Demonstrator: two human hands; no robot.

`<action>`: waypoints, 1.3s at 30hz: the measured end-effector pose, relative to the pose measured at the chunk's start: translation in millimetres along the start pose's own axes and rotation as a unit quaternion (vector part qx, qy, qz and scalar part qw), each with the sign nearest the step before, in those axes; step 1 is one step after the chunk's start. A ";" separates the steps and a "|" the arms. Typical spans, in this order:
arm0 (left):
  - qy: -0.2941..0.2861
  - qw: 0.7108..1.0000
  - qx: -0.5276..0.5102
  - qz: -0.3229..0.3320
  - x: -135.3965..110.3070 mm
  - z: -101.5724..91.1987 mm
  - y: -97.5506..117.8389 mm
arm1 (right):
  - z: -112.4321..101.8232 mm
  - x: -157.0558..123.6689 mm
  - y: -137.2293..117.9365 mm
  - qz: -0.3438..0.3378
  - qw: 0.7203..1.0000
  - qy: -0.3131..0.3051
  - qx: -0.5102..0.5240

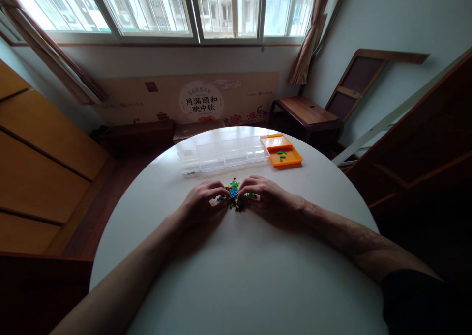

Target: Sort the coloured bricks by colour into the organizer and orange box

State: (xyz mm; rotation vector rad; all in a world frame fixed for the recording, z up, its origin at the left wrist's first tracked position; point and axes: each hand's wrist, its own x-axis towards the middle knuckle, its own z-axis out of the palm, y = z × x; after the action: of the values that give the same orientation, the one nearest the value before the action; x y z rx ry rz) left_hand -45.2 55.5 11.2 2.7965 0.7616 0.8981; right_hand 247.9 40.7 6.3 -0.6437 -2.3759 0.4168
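A small heap of tiny coloured bricks [233, 194], blue, green and yellow, lies in the middle of the round white table [243, 276]. My left hand [201, 202] rests on the table at the heap's left side, its fingers curled in against the bricks. My right hand [263, 195] is at the heap's right side, fingers likewise bent and touching the pieces. Both hands pinch at the pile; which piece each one holds is too small to tell.
Behind the heap stands a row of clear plastic trays [223, 154]. An orange tray [284, 153] with a few green pieces sits at their right end. A wooden stool [306, 111] and a leaning frame stand beyond the table; wooden furniture flanks both sides.
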 end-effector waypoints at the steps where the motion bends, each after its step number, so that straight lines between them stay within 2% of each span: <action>1: -0.002 1.000 0.000 -0.001 -0.2 -0.1 -0.2 | 0.4 0.1 0.9 -0.002 1.000 -0.002 -0.001; 7: -0.007 1.000 -0.009 -0.002 -0.8 -2.2 0.1 | 5.0 1.2 7.5 -0.014 1.000 0.002 -0.020; 17: -0.001 1.000 -0.020 -0.004 -0.8 -1.4 2.0 | 2.6 -0.1 0.7 0.013 1.000 0.016 -0.021; 21: 0.001 1.000 -0.016 0.002 -0.6 -1.6 2.2 | 5.9 0.1 3.8 0.000 1.000 0.021 -0.016; 24: -0.001 1.000 -0.012 0.000 -1.3 -1.6 2.1 | 4.6 1.1 6.9 -0.004 0.999 0.045 -0.010; 28: -0.005 1.000 -0.010 -0.003 -3.2 -1.7 1.6 | -11.3 0.3 19.4 0.079 0.986 0.143 -0.024; 33: -0.011 1.000 -0.014 -0.002 -6.1 -2.0 0.2 | -47.2 -13.8 60.5 0.209 0.938 0.266 -0.078; 35: -0.008 1.000 -0.014 0.000 -7.3 -1.8 -0.4 | -58.8 -23.5 79.7 0.250 0.918 0.289 -0.103; 39: -0.006 1.000 -0.014 0.003 -8.1 -1.8 -0.6 | -67.3 -39.6 106.7 0.301 0.903 0.282 -0.122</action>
State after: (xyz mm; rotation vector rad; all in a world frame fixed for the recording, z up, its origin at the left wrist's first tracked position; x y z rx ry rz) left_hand -52.2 52.0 8.3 2.7781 0.7349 0.8858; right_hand 354.9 116.6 -10.0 -1.4162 -1.6488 0.1447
